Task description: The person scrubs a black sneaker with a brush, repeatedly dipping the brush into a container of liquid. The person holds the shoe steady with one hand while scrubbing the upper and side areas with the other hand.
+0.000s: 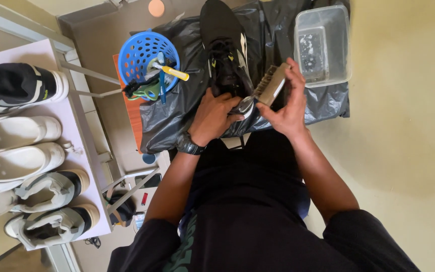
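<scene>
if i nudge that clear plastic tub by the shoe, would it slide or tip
The clear tub probably slides rather than tips: it looks low and wide. The black plastic sheet under it looks slick and crumpled, so it may bunch. The tub seems thin-walled and likely light, though something sits inside.

A shoe-cleaning corner in what is looking like a home: pairs of shoes [18, 136] are sitting on a white shelf [84, 166], a black plastic sheet [177, 116] is covering the floor [404, 151].

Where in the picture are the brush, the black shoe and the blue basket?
brush [270, 84], head view, on its wooden back.
black shoe [222, 45], head view, on its upper near the laces.
blue basket [134, 55], head view, on its perforated inner wall.
</scene>
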